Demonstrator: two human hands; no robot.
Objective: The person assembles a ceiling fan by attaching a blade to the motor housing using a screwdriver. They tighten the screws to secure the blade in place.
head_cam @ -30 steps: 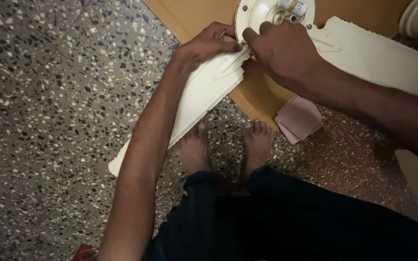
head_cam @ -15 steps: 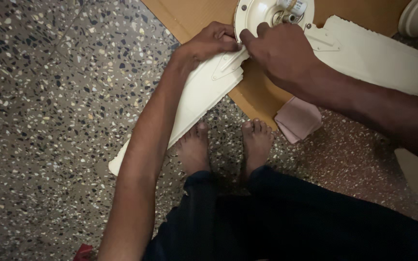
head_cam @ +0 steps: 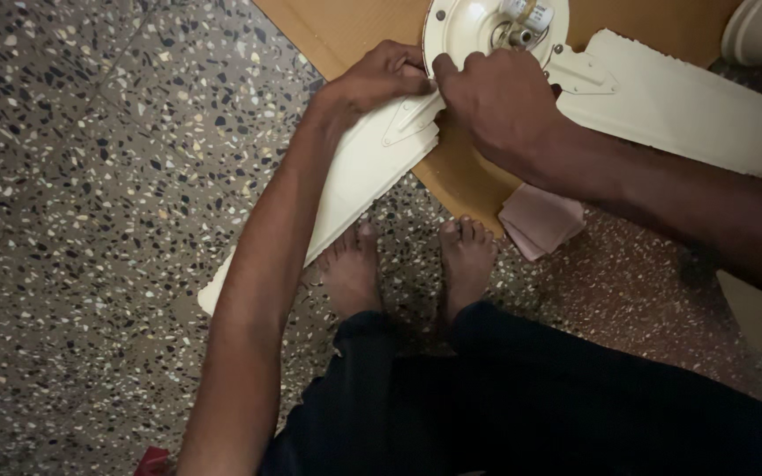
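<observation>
Your left hand (head_cam: pixel 381 79) is closed on the root of the cream fan blade (head_cam: pixel 346 189), which slants down over the speckled floor (head_cam: pixel 90 176). Your right hand (head_cam: pixel 496 101) pinches the same bracket end, just beside the round fan hub (head_cam: pixel 474 31) resting on brown cardboard (head_cam: pixel 460 176).

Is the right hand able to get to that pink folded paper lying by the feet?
Probably yes. The pink folded paper lies uncovered on the floor, just below the right hand, with nothing over it. But that hand is busy now, pressed on the cream fan blade at the round hub.
</observation>
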